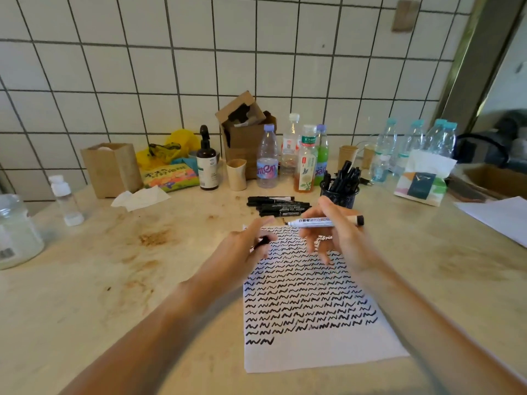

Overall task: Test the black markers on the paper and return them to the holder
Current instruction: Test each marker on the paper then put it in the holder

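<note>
The right hand (339,232) pinches a white-barrelled marker (319,222) between thumb and forefinger, holding it level above the top edge of the paper (313,352). Its bare tip points left and its black end points right; the other fingers hang loosely curled over the sheet. The left hand (245,246) curls round a small black cap (262,242), held just left of the marker's tip and apart from it.

The paper lies flat on the stained counter (114,280), nearly filled with rows of black squiggles; the last row, near the bottom left, holds only one short scribble. Beyond the paper's top edge a small pile of black markers (278,206) lies on the counter. Just right of that pile stands a black mesh holder (339,193) with many black markers upright in it.

Along the tiled wall behind stand bottles (267,158), a dark spray bottle (207,163), paper cups (236,173), a brown bag (112,169) and a tissue pack (422,178).
</note>
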